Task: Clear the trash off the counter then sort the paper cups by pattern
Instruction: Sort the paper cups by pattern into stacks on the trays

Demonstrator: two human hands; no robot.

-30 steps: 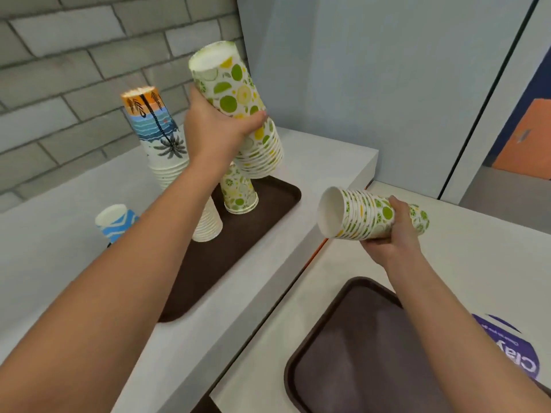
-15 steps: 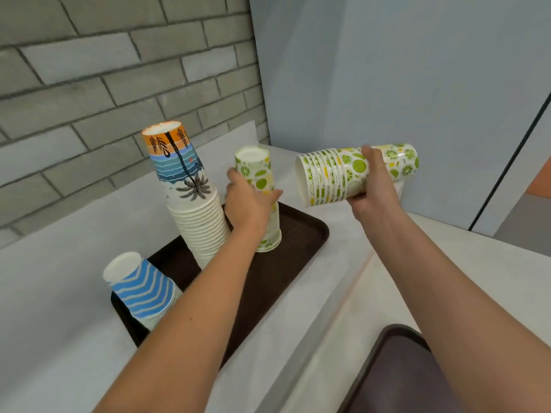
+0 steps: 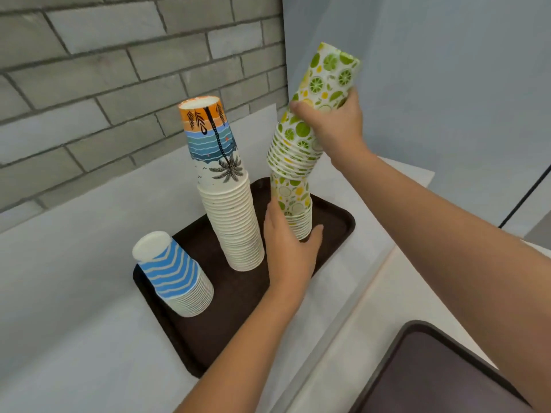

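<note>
A white flat-topped counter [image 3: 74, 293] runs along the grey brick wall [image 3: 119, 70] and bears a dark brown rectangular plastic tray [image 3: 238, 293], lying flat near its right edge. On that tray stand three upside-down stacks of paper cups: a blue wave-striped stack [image 3: 176, 275], a tall palm-tree stack [image 3: 229, 210] and a lime-patterned stack [image 3: 293, 204]. Just beside it and lower, a cream counter [image 3: 357, 323] carries a second dark brown tray [image 3: 432, 377]

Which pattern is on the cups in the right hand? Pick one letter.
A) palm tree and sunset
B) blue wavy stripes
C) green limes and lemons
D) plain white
C: the right hand grips a tilted stack of lime cups, its open end over the matching lower stack that the left hand holds on the brown tray.
</note>
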